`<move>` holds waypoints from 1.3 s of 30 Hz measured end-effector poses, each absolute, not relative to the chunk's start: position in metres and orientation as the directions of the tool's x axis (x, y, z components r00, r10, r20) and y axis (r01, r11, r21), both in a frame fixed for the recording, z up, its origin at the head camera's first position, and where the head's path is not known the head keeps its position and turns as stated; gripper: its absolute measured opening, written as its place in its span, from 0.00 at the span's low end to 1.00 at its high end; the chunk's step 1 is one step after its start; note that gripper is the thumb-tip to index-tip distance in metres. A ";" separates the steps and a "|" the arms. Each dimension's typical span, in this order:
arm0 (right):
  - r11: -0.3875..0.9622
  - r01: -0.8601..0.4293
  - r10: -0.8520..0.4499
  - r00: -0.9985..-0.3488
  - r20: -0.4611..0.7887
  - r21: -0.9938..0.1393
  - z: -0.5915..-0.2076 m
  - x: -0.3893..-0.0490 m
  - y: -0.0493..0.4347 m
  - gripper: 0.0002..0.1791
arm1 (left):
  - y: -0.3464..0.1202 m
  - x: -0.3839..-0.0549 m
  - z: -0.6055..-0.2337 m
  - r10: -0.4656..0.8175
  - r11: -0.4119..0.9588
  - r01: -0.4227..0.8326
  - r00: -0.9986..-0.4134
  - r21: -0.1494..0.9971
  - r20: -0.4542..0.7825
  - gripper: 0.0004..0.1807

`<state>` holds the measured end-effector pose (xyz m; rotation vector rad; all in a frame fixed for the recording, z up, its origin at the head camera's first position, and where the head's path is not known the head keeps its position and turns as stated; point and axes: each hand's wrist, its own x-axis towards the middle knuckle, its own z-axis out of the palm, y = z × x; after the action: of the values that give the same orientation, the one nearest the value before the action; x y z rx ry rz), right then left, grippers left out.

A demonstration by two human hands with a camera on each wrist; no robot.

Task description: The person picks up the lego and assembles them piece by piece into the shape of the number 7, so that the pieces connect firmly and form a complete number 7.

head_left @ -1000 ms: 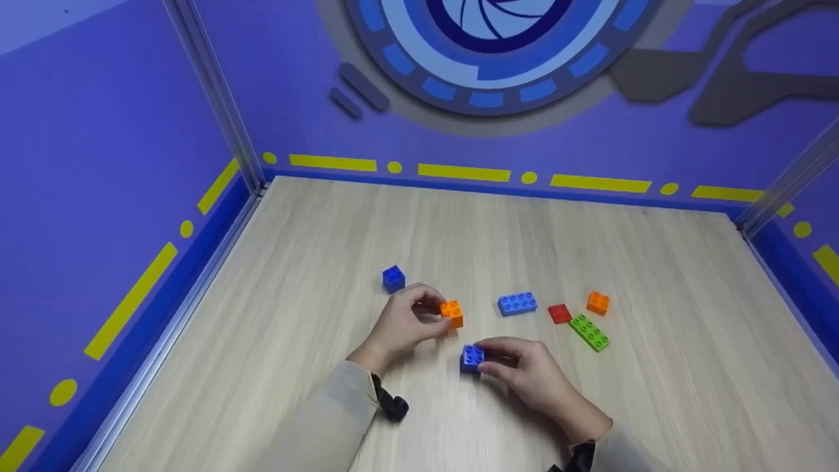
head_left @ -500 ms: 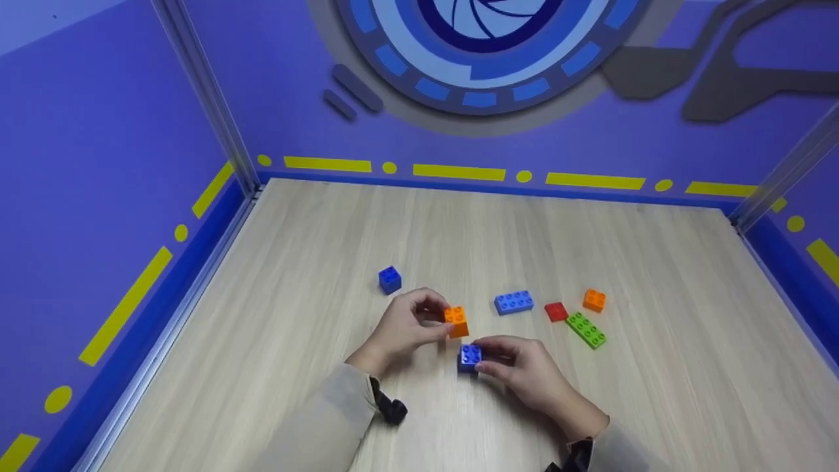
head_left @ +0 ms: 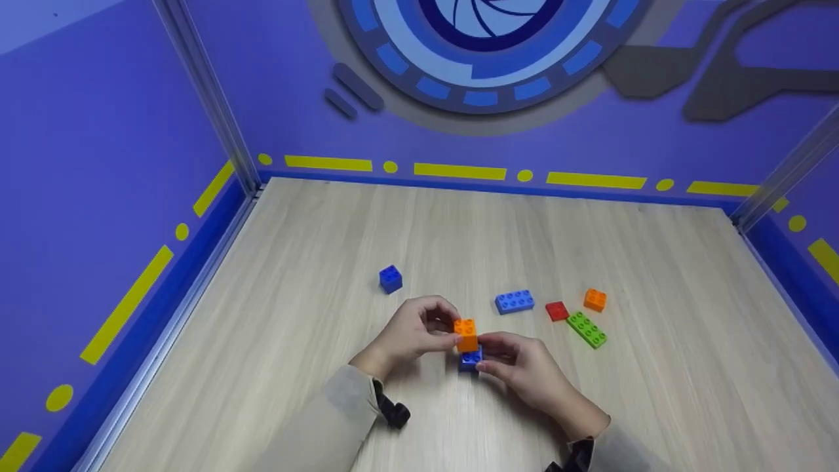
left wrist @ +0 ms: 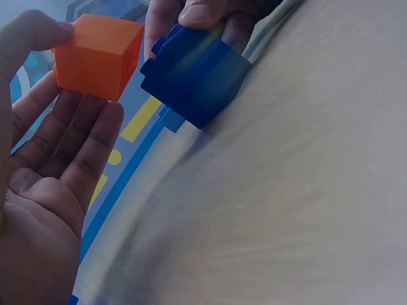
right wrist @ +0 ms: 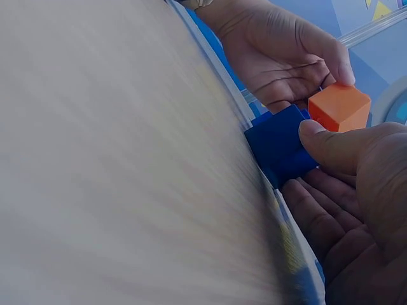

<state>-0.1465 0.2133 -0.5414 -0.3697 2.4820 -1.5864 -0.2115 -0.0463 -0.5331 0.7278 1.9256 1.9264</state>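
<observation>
My left hand [head_left: 414,330] pinches an orange building block [head_left: 466,335] between thumb and fingers. That block, with studs facing up, is held just above a dark blue building block [head_left: 469,360], overlapping its far part in the head view. Thumb and fingers of my right hand [head_left: 527,370] grip the blue block from its right side, on the table. In the left wrist view a gap shows between the orange block [left wrist: 100,57] and the studs of the blue block [left wrist: 194,76]. The right wrist view has my right thumb pressed on the blue block [right wrist: 280,143].
Another dark blue block [head_left: 390,279] stands to the left, beyond my left hand. A lighter blue long block [head_left: 514,301], a flat red piece [head_left: 557,311], a green long block [head_left: 586,329] and a small orange block [head_left: 595,299] lie right on the wooden table [head_left: 314,249].
My left hand has brought the orange block right and nearer to me, over the blue block. My right hand has stayed at the blue block; the other blocks lie as before.
</observation>
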 end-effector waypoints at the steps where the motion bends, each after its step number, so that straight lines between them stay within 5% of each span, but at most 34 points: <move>1: 0.405 -0.116 -0.299 -0.954 -0.011 -0.907 -0.542 -0.147 0.213 0.25 | -0.046 -0.211 -0.533 0.566 -0.035 0.127 -0.815 0.991 0.125 0.18; 39: 0.446 -0.205 -0.335 -0.941 0.051 -0.871 -0.547 -0.147 0.215 0.23 | -0.038 -0.202 -0.531 0.640 0.003 0.138 -0.761 0.990 0.104 0.16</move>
<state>-0.1465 0.2151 -0.5471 -0.4808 2.5596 -1.5146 -0.2019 -0.0376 -0.5311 0.8007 1.9087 1.8104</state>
